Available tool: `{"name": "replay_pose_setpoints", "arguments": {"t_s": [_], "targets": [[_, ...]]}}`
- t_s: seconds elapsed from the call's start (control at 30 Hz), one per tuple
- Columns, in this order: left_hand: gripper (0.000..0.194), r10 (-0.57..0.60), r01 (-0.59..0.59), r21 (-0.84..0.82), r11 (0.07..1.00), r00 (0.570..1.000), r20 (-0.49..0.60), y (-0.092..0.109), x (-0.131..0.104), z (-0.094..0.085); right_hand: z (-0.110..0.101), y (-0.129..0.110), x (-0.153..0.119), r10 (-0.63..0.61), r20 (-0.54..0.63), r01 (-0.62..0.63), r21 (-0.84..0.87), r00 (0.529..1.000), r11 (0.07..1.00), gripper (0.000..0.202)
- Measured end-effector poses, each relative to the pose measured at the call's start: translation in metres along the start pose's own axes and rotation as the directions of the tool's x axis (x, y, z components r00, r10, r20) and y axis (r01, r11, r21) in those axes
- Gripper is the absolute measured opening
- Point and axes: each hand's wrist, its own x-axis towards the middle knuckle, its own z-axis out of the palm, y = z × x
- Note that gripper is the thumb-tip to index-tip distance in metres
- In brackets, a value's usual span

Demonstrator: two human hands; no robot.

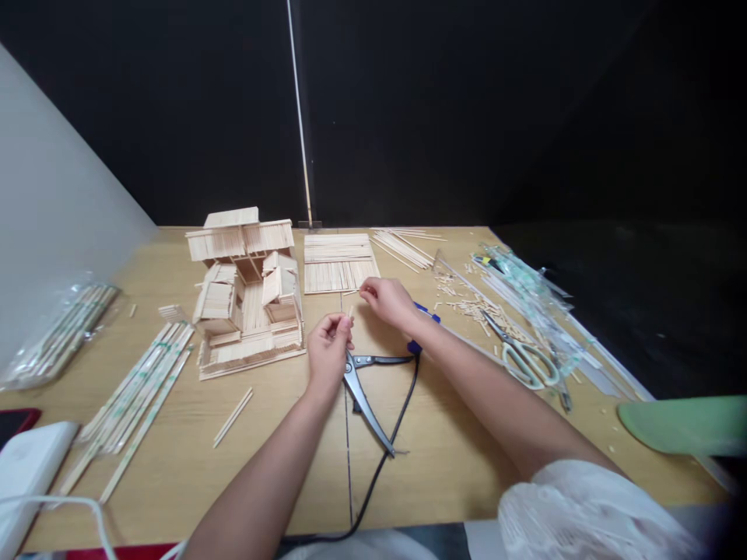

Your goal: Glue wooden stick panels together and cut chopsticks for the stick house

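My left hand (328, 346) is closed, with a short wooden stick (351, 311) upright between thumb and fingertips. My right hand (386, 302) pinches another small stick piece (351, 292) just in front of a flat stick panel (341, 264). Below my left hand lies a pair of grey-handled cutters (365, 400), its handles spread. Partly hidden under my right forearm is a blue tool (415, 347) with a black cord. To the left stands a model house (248, 292) built from wooden sticks, with several roofed parts around a courtyard.
Loose long sticks (402, 249) lie behind my right hand, with cut stick bits (467, 305) further right. Scissors (528, 362) and plastic wrappers (525, 288) are at the right. Wrapped stick bundles (140, 389) lie left, near a white device (35, 474) with a cable.
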Motion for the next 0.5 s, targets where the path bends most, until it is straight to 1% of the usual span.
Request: {"name": "replay_pose_setpoints", "arguments": {"t_s": [0.03, 0.07, 0.17, 0.23, 0.3, 0.5], "targets": [[0.038, -0.016, 0.015, -0.029, 0.999, 0.999, -0.029, -0.001, 0.002, -0.001, 0.005, 0.002, 0.009, -0.04, 0.007, 0.04, -0.124, 0.999, 0.992, 0.017], [0.039, -0.028, 0.024, -0.057, 0.998, 0.998, -0.054, -0.001, 0.004, -0.002, 0.01, 0.003, 0.017, -0.077, 0.032, 0.082, -0.213, 0.997, 0.974, 0.02], [0.043, -0.053, 0.04, -0.111, 0.993, 0.992, -0.111, 0.0, 0.009, -0.003, 0.021, 0.004, 0.034, -0.151, 0.15, 0.196, -0.357, 0.977, 0.913, 0.023], [0.045, -0.071, 0.054, -0.127, 0.99, 0.989, -0.128, 0.002, 0.011, -0.003, 0.026, 0.004, 0.038, -0.161, 0.208, 0.233, -0.394, 0.965, 0.889, 0.023], [0.045, -0.082, 0.063, -0.139, 0.988, 0.987, -0.136, 0.003, 0.011, -0.003, 0.027, 0.003, 0.039, -0.157, 0.241, 0.247, -0.404, 0.958, 0.881, 0.024], [0.044, -0.077, 0.06, -0.128, 0.99, 0.988, -0.132, 0.001, 0.01, -0.002, 0.024, 0.001, 0.041, -0.129, 0.283, 0.241, -0.408, 0.95, 0.88, 0.022]]}}
